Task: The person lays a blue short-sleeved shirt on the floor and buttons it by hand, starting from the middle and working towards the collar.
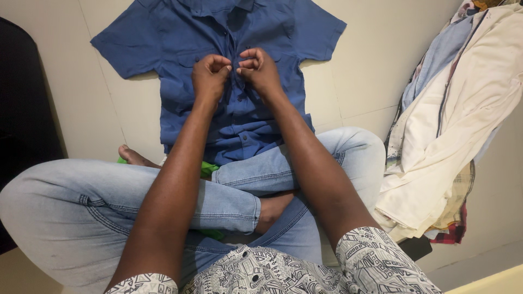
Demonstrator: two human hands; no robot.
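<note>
A blue short-sleeved shirt [180,38] lies spread flat on the pale tiled floor in front of me, collar away from me. Both my hands are on its button placket at chest height. My left hand [210,73] pinches the left edge of the placket with curled fingers. My right hand [259,68] pinches the facing edge, fingertips almost touching the left hand. I sit cross-legged in light blue jeans [81,207], and the shirt's hem lies against my shins.
A pile of folded clothes [452,141], cream, light blue and plaid, lies on the floor to my right. A dark object [22,109] stands at the left edge. A green thing [208,169] shows under my legs.
</note>
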